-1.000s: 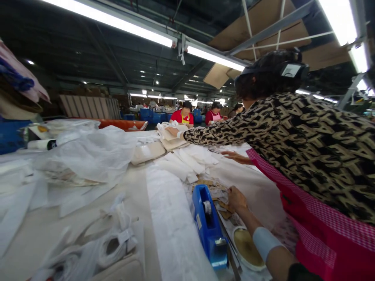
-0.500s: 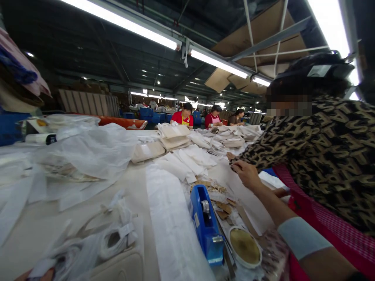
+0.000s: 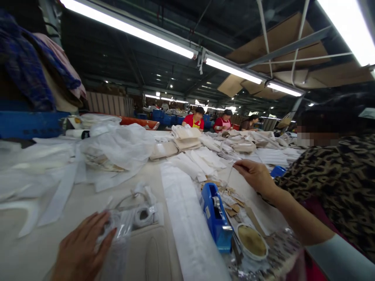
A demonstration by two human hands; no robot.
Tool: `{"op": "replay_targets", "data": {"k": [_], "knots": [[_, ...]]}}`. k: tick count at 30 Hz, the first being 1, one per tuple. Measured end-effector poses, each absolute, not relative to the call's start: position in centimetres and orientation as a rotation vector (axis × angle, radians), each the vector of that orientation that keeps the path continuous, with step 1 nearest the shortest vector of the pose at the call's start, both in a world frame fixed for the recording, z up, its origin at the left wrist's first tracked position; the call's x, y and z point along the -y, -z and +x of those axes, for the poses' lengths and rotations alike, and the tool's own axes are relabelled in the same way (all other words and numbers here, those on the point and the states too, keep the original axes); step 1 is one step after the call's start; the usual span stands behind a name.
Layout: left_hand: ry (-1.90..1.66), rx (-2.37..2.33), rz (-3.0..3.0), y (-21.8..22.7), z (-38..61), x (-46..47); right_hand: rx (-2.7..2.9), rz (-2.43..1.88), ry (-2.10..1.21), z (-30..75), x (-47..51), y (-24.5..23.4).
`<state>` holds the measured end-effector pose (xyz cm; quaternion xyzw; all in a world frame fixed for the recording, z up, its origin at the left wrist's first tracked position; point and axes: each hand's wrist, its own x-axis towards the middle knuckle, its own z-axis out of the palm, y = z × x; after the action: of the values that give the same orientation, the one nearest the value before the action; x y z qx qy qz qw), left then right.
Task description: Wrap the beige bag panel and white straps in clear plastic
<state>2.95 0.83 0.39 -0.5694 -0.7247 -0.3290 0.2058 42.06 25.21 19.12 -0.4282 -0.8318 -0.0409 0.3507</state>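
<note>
My left hand (image 3: 80, 249) lies at the bottom left with its fingers spread flat on a clear plastic bag (image 3: 118, 242). The bag rests on a beige padded piece (image 3: 152, 253), next to bundled white straps (image 3: 143, 212). My right hand (image 3: 254, 175) is raised over the table right of centre, its fingers pinched on a thin clear strip of tape (image 3: 227, 180). The strip runs down toward the blue tape dispenser (image 3: 215, 216).
A round white tin (image 3: 252, 242) and brown paper scraps (image 3: 234, 203) lie beside the dispenser. A long white fabric strip (image 3: 187, 218) runs down the table. White pieces and plastic bags (image 3: 120, 146) are piled behind. A co-worker in a patterned top (image 3: 336, 179) is close on my right. Other workers (image 3: 195, 119) sit far off.
My left hand has come into view and settled on the clear bag. My right hand has lifted from beside the dispenser with the tape strip. The co-worker has drawn back to the right.
</note>
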Motion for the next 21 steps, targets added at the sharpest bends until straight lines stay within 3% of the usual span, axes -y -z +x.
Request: {"op": "replay_targets", "data": {"k": [4,9,21], "knots": [[1.312,1.877,-1.823,-4.6,10.4,-2.3,2.284,-0.719,0.021,39.2,-21.0,-19.5],[1.796,2.134,-2.097,-8.1,17.5,-4.3,2.445,-0.488,-0.005,35.3,-16.3,-18.9],[2.579,2.251,-1.876,-6.1,17.2,-2.6,2.538,-0.275,-0.067,30.9,-12.7,-17.9]]}}
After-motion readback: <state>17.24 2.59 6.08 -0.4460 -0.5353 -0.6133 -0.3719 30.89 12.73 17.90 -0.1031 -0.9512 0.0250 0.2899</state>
